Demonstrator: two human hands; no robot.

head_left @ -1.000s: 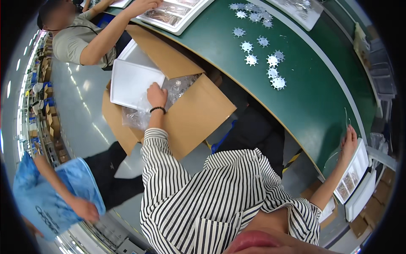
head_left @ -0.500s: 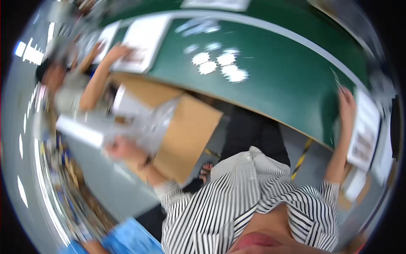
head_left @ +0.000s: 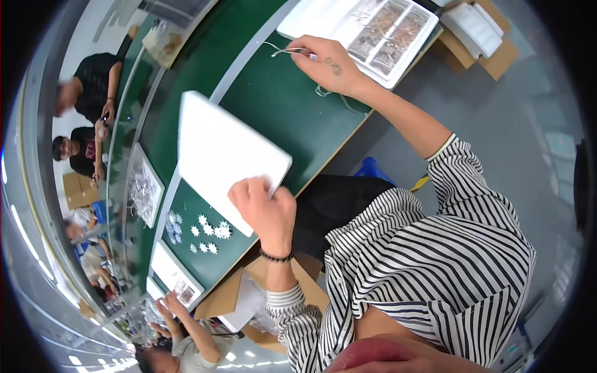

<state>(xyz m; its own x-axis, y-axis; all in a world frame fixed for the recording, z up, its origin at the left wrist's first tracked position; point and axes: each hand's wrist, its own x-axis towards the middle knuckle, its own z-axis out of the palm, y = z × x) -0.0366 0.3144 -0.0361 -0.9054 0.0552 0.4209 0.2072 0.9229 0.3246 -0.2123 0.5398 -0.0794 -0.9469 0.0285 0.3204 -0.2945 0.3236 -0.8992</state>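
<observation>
White flat board [head_left: 227, 152] lies tilted over the green table [head_left: 280, 99] edge, left hand [head_left: 264, 208] clamped on its five-o'clock corner. Right hand [head_left: 326, 59] pinches thin wire [head_left: 283, 50] at twelve o'clock beside a divided tray [head_left: 379, 31].

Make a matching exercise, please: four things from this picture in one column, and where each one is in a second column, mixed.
1. white flat box
2. thin wire piece
3. white star-shaped parts
4. cardboard box

a. on the floor beside the table
b. lying on the green table
c. held in the left hand
d. pinched in the right hand

Pairs: 1-c, 2-d, 3-b, 4-a
</observation>
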